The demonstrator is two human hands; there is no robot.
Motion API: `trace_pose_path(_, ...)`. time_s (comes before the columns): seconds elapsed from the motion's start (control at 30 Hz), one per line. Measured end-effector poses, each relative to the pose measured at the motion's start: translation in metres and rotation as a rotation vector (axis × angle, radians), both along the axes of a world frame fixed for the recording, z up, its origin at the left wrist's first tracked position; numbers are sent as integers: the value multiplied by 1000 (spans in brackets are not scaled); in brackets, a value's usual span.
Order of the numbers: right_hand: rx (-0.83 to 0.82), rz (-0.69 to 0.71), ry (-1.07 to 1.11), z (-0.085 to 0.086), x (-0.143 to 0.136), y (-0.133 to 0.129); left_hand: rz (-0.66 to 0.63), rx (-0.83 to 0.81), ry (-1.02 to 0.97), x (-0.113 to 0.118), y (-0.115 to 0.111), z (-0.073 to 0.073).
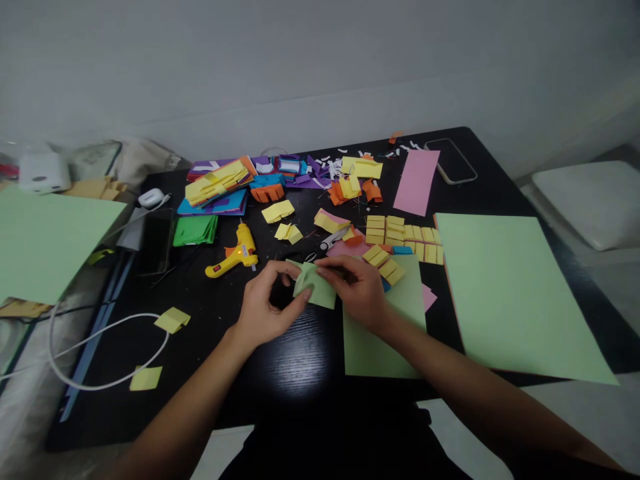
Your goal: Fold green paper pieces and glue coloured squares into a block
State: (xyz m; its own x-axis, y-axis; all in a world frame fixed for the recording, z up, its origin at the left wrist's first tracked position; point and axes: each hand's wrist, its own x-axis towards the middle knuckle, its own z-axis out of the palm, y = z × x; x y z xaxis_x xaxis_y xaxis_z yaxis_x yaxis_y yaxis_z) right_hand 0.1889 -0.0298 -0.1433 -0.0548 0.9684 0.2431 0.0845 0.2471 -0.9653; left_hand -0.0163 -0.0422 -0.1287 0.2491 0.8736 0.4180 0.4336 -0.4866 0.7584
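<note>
Between my two hands is a small piece of light green paper (323, 294), bent up at its upper left part. My left hand (265, 303) grips that raised part between thumb and fingers. From the other side my right hand (361, 288) pinches the paper's upper edge, its fingertips partly hidden. A larger light green sheet (385, 353) lies under my right wrist. Just beyond my hands are scissors (334, 238), partly covered by paper. Folded yellow paper pieces (384, 265) rest on the sheet beside my right hand.
A yellow glue gun (235, 255) lies left of my hands. Stacks of coloured paper (220, 183) and white scraps line the back. Large green sheets (520, 293) cover the right side. A white cable (107, 387) loops at the left, near a dark phone (156, 241).
</note>
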Motion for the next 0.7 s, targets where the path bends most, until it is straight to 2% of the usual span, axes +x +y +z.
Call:
trace_pose_path(0.1, -34, 20, 56, 2, 1, 2, -84, -112, -160, -1, 0, 2)
trace_pose_path(0.23, 21, 76, 88, 5, 2, 4, -33, -315, -357, 1, 3, 5)
trace_pose_path(0.37, 63, 142, 106, 7, 3, 4, -75, -396, -379, 0, 8, 10)
trace_pose_path(0.53, 95, 160, 103, 4, 5, 5, -160, -459, -409, -3, 8, 17)
trace_pose_path(0.7, 122, 153, 71, 1, 6, 5, -194, -512, -460, -3, 8, 14)
